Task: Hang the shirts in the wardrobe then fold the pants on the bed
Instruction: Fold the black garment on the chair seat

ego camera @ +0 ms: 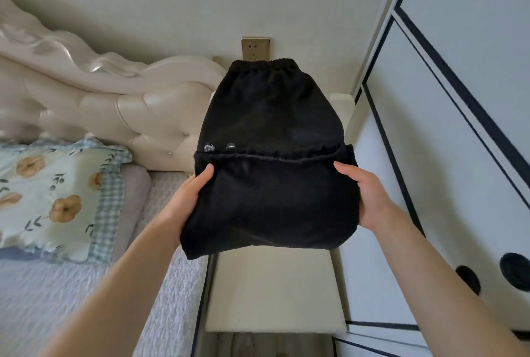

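Note:
A pair of black pants (269,156), folded into a thick bundle with the elastic waistband at the far end, is held over the cream bedside table (275,293). My left hand (192,193) grips the bundle's left edge, thumb on top and fingers underneath. On the right edge my right hand (364,196) grips it the same way. Two small metal snaps show near the fold line. The bed (86,299) lies to the left, and the white wardrobe (447,156) with dark trim stands to the right, its doors closed.
A flowered pillow (57,199) lies on the bed below the cream padded headboard (100,93). A wall socket (255,47) sits behind the pants. Round dark handle holes (516,269) mark the wardrobe door at lower right.

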{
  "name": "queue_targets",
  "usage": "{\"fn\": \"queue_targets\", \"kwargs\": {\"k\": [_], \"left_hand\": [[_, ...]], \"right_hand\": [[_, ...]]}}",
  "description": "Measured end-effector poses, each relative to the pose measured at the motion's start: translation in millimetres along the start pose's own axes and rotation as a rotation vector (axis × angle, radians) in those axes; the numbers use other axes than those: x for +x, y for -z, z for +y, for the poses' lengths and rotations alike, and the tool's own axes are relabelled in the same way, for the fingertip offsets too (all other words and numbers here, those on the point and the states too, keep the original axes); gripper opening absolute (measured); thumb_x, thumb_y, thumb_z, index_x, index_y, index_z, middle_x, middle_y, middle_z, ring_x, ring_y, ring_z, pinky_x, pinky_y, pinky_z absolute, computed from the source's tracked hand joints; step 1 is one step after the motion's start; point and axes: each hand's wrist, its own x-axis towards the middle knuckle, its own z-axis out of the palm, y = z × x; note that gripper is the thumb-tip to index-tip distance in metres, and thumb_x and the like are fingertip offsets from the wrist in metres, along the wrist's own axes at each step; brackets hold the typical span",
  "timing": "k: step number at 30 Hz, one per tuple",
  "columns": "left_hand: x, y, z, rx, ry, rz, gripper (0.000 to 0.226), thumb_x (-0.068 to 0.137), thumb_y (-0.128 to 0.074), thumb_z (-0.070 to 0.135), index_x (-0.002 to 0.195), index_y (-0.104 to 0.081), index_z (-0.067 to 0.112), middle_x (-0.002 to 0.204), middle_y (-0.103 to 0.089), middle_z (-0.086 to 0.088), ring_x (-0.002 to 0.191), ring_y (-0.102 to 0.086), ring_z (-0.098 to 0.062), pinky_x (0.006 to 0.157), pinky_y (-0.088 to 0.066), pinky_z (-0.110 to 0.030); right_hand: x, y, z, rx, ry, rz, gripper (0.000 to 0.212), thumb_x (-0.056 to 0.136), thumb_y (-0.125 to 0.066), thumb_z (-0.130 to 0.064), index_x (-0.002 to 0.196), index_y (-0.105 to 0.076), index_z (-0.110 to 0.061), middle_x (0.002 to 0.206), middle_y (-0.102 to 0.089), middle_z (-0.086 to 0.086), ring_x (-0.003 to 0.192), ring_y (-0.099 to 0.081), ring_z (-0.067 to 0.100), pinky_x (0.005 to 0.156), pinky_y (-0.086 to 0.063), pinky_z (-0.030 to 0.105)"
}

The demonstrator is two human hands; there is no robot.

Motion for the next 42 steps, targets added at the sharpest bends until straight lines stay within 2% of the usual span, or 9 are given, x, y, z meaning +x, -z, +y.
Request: {"fn": "queue_targets", "kwargs": {"k": [5,9,12,14,17,22,28,36,42], "left_hand": [[-35.0,27.1,-32.2,0.021,0.12,0.07,0.042,0.091,-0.058,0.048,0.117,-0.067,0.016,0.109,-0.074,-0.008,0.095,-0.073,-0.025,0.084,-0.052,-0.039],[-36.6,43.3,-78.3,0.055,0.297,0.085,0.039,0.098,-0.051,0.046,0.11,-0.069,0.014,0.099,-0.076,-0.006,0.086,-0.074,-0.021,0.074,-0.053,-0.036],[-10.8,60.9,-131.9,0.085,0.417,0.12,0.043,0.096,-0.054,0.047,0.11,-0.071,0.01,0.104,-0.075,-0.011,0.091,-0.073,-0.028,0.079,-0.055,-0.039],[16.5,76.4,-177.3,0.094,0.507,0.165,0.046,0.095,-0.057,0.048,0.112,-0.07,0.007,0.103,-0.074,-0.015,0.096,-0.071,-0.033,0.08,-0.056,-0.041],[41.2,95.0,-246.0,0.078,0.67,0.191,0.041,0.098,-0.055,0.038,0.11,-0.067,0.0,0.087,-0.074,-0.017,0.088,-0.068,-0.034,0.067,-0.052,-0.04],[40.8,112.2,-303.0,0.087,0.862,0.188,0.033,0.102,-0.051,0.025,0.107,-0.064,-0.004,0.092,-0.068,-0.018,0.086,-0.065,-0.034,0.065,-0.05,-0.042],[61.3,104.7,-245.9,0.126,0.69,-0.001,0.041,0.089,-0.068,0.034,0.12,-0.066,0.008,0.11,-0.072,-0.016,0.105,-0.068,-0.034,0.093,-0.053,-0.045],[41.2,63.8,-143.2,0.099,0.238,-0.187,0.035,0.095,-0.058,0.02,0.13,-0.057,0.024,0.118,-0.071,-0.004,0.103,-0.07,-0.023,0.07,-0.059,-0.03],[30.9,82.6,-167.0,0.187,0.221,-0.276,0.041,0.098,-0.052,0.027,0.139,-0.048,0.029,0.128,-0.065,0.006,0.116,-0.063,-0.013,0.089,-0.055,-0.028]], "right_hand": [[-21.0,-6.6,32.4,-0.024,-0.049,-0.041,0.044,0.077,-0.064,-0.029,0.119,-0.065,-0.017,0.112,-0.072,0.006,0.102,-0.069,0.025,0.084,-0.051,0.038],[-16.3,7.7,87.4,0.005,-0.147,0.054,0.037,0.088,-0.061,-0.021,0.125,-0.062,-0.021,0.113,-0.072,0.005,0.102,-0.069,0.025,0.078,-0.053,0.037],[3.7,30.5,146.3,0.042,-0.234,0.166,0.032,0.091,-0.06,-0.018,0.121,-0.064,-0.024,0.113,-0.071,0.009,0.103,-0.067,0.03,0.078,-0.053,0.04],[26.1,46.5,195.1,0.019,-0.325,0.277,0.033,0.089,-0.063,-0.019,0.122,-0.065,-0.018,0.111,-0.071,0.013,0.104,-0.067,0.034,0.081,-0.054,0.042],[45.0,66.3,265.1,-0.057,-0.468,0.356,0.032,0.089,-0.063,-0.016,0.121,-0.064,-0.009,0.107,-0.071,0.018,0.1,-0.067,0.036,0.081,-0.055,0.044],[24.6,78.5,317.3,-0.048,-0.661,0.453,0.026,0.089,-0.066,-0.016,0.111,-0.065,-0.002,0.109,-0.068,0.02,0.101,-0.063,0.039,0.09,-0.051,0.05],[31.4,68.9,264.6,0.018,-0.468,0.439,0.03,0.089,-0.065,-0.016,0.119,-0.066,-0.012,0.106,-0.073,0.014,0.1,-0.067,0.034,0.082,-0.054,0.043],[10.1,42.5,175.4,0.17,-0.118,0.345,0.03,0.094,-0.056,-0.021,0.123,-0.063,-0.02,0.109,-0.073,0.007,0.092,-0.072,0.026,0.066,-0.059,0.035],[-7.8,54.8,205.0,0.174,-0.135,0.328,0.03,0.091,-0.057,-0.021,0.119,-0.065,-0.028,0.111,-0.072,0.003,0.1,-0.07,0.027,0.078,-0.055,0.038]]}}
